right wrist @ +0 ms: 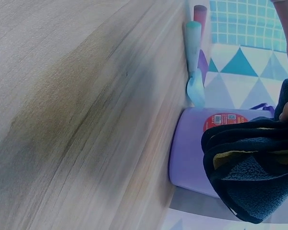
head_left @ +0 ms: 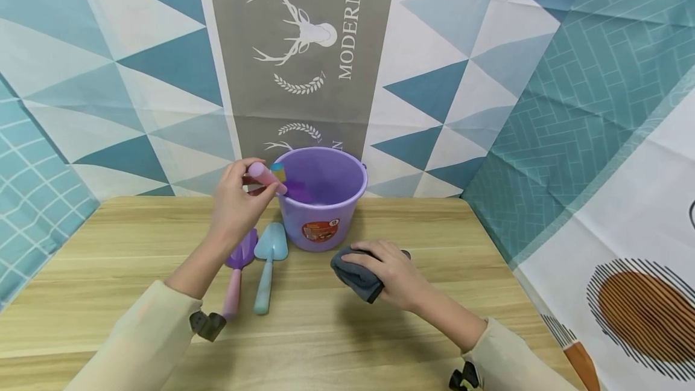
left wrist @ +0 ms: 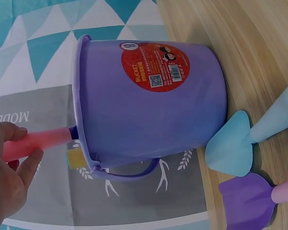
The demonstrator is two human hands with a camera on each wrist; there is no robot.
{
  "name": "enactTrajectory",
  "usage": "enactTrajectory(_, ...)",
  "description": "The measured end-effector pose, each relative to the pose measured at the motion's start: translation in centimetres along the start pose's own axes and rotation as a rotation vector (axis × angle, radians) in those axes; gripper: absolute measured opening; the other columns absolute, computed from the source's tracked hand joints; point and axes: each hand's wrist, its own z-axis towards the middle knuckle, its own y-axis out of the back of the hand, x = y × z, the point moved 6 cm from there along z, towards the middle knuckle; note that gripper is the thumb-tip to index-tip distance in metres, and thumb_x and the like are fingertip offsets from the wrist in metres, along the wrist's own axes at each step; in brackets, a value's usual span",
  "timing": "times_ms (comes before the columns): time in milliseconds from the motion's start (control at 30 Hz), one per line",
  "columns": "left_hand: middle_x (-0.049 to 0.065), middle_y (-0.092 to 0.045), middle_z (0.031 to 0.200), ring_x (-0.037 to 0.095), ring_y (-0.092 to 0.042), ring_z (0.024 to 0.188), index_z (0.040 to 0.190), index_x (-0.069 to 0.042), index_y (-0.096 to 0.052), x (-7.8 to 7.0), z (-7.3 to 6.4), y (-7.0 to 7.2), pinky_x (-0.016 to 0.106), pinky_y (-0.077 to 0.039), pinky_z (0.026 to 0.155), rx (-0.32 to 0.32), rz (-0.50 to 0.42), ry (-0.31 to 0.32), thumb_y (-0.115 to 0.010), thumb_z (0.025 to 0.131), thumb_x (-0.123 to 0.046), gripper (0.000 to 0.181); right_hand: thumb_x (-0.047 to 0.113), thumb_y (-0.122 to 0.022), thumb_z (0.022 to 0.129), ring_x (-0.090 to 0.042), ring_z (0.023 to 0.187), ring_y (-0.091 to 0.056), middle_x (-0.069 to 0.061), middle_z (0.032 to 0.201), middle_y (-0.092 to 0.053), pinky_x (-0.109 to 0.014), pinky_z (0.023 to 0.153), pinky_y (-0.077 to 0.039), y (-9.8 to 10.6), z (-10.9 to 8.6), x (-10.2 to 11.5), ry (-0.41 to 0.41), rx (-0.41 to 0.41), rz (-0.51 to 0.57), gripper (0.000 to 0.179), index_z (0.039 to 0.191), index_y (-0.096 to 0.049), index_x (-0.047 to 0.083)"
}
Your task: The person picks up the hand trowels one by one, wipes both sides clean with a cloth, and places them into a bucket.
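A purple bucket (head_left: 295, 222) stands upright on the table with an orange-red label on its wall. At its left rim my left hand (head_left: 233, 201) pinches the pink handle (left wrist: 41, 142) of a tool whose purple lower part is inside the bucket; its exact kind is hidden. Beside it a yellow-and-blue handle end (head_left: 279, 172) sticks out over the rim. My right hand (head_left: 399, 276) grips a folded dark grey cloth (head_left: 355, 273) with black edging, held in front of the bucket to its right.
Left of the bucket lie a light blue toy shovel (head_left: 271, 243) and a purple toy shovel with pink handle (head_left: 233, 288), side by side on the wooden table (head_left: 293, 343). A patterned cloth backdrop (head_left: 423, 95) rises right behind the bucket.
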Motion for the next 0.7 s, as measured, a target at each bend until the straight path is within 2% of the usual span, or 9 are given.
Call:
enactTrajectory(433, 0.015, -0.052, 0.102, 0.025, -0.062, 0.086, 0.116, 0.000, -0.054, 0.5, 0.9, -1.0, 0.007, -0.048, 0.069, 0.009, -0.009, 0.008, -0.069, 0.081, -0.007, 0.039, 0.034, -0.058, 0.091, -0.021, 0.104, -0.057, -0.006, 0.120, -0.057, -0.037, 0.085, -0.052, -0.4, -0.1, -0.1, 0.018, -0.002, -0.004, 0.035, 0.123, -0.057, 0.021)
enactTrajectory(500, 0.015, -0.052, 0.102, 0.024, -0.062, 0.086, 0.117, 0.000, -0.054, 0.6, 1.1, -1.3, 0.011, -0.050, 0.071, 0.012, -0.016, 0.005, -0.068, 0.082, -0.007, 0.038, 0.033, -0.059, 0.090, -0.021, 0.104, -0.057, -0.006, 0.120, -0.057, -0.037, 0.085, -0.052, -0.5, -0.2, -0.2, 0.018, 0.000, -0.007, 0.035, 0.123, -0.057, 0.021)
enactTrajectory(700, 0.016, -0.054, 0.107, 0.025, -0.060, 0.090, 0.119, 0.002, -0.054, 1.1, 1.5, -1.9, 0.031, -0.055, 0.076, 0.021, 0.000, -0.005, -0.068, 0.083, -0.007, 0.040, 0.030, -0.065, 0.087, -0.022, 0.107, -0.057, -0.006, 0.120, -0.057, -0.039, 0.088, -0.050, -0.7, -0.4, -0.2, 0.020, 0.013, -0.009, 0.038, 0.124, -0.056, 0.022)
